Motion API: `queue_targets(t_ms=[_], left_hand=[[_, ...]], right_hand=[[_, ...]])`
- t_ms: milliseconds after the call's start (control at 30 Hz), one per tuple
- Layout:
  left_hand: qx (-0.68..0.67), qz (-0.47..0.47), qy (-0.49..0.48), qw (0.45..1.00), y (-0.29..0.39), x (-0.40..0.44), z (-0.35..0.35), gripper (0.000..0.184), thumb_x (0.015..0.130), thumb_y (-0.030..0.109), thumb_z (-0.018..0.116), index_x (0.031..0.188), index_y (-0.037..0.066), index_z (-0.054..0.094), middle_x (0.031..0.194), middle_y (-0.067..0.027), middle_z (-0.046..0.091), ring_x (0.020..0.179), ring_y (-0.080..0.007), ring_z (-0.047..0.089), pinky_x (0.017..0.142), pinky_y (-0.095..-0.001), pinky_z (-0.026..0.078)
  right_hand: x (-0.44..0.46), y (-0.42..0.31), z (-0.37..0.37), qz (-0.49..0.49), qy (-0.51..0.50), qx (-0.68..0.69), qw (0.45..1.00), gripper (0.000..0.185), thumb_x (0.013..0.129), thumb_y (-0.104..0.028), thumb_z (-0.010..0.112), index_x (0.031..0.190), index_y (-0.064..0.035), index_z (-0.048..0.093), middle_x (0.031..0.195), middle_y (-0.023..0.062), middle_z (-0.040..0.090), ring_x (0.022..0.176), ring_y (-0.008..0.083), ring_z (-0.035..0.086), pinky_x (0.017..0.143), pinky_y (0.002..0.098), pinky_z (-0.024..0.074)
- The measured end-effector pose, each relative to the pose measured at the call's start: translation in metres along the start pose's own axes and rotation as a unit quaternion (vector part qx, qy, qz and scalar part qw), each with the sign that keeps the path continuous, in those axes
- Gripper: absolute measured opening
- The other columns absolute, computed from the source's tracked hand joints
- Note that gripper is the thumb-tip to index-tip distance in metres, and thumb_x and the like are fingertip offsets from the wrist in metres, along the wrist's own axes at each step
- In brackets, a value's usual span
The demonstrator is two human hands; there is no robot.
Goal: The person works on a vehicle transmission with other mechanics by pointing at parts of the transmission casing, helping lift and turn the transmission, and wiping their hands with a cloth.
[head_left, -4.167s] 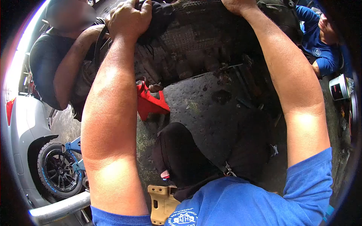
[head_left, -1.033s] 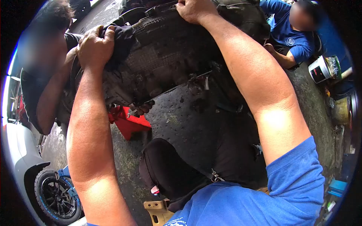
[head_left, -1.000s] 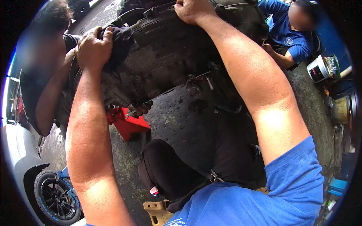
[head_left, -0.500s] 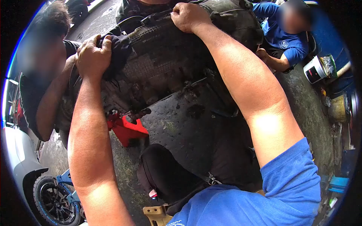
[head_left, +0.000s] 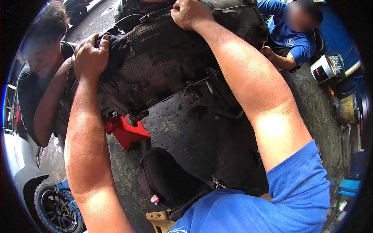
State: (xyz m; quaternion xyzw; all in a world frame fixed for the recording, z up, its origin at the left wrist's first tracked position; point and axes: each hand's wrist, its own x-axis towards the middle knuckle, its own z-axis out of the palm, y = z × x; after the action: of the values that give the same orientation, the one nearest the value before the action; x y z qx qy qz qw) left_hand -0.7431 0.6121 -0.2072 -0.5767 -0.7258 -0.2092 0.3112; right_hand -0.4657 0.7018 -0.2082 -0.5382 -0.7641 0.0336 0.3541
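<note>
A large greasy metal assembly (head_left: pixel 155 72), like an engine or gearbox with a ribbed casing, hangs or rests across the top of the view. At its left end, my left hand (head_left: pixel 91 56) is closed over a bunched black cloth (head_left: pixel 117 50), thumb toward the right. My right hand (head_left: pixel 191 14) is curled in a fist at the assembly's upper edge; what lies inside its fingers is hidden. Beneath the assembly's left part, a red metal stand (head_left: pixel 130 134) is on the floor, partly behind my left forearm.
One person in dark clothing (head_left: pixel 29 97) is close at the left. Another in a blue shirt (head_left: pixel 303 50) crouches at the right, a hand near the assembly. A white bucket (head_left: pixel 321 70) stands at far right. A car wheel (head_left: pixel 58 207) is at lower left.
The view has shifted slightly, so the assembly and both my hands appear a little further left and higher. Both hands keep their closed hold.
</note>
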Motion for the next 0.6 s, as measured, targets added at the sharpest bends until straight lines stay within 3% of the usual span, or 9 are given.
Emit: queue_targets(t_ms=[600], left_hand=[[0.000,0.004,0.002,1.000,-0.0021,0.0009,0.0028,0.058,0.087,0.059,0.048,0.122,0.015,0.062,0.126,-0.0122,0.059,0.122,-0.0326,0.050,0.103,-0.0470,0.035]], right_hand=[[-0.0009,0.0010,0.0013,0.003,0.003,-0.003,1.000,0.028,0.085,-0.031,0.052,0.097,-0.0104,0.068,0.099,0.0180,0.068,0.098,0.0345,0.064,0.088,0.0456,0.0492]])
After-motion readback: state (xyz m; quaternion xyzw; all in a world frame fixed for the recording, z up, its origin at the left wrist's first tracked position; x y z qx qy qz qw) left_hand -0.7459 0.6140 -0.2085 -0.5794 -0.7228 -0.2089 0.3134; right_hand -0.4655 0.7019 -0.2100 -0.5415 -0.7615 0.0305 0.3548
